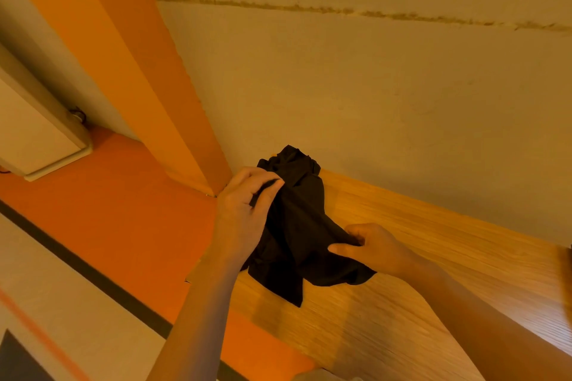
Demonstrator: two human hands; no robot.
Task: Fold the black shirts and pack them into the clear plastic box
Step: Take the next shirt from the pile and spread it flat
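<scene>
A crumpled black shirt (301,226) hangs bunched between my hands above the left end of a wooden table (402,303). My left hand (244,210) grips the upper part of the cloth with curled fingers. Lower and to the right, my right hand (368,246) pinches a fold of the same shirt between thumb and fingers. The shirt's lower edge droops onto the tabletop. No clear plastic box is in view.
The table stands against a beige wall (371,86). An orange wall strip (148,71) and orange floor (123,219) lie to the left. A white box-like unit (34,133) sits at far left. A pale object's edge (322,376) peeks in at the bottom.
</scene>
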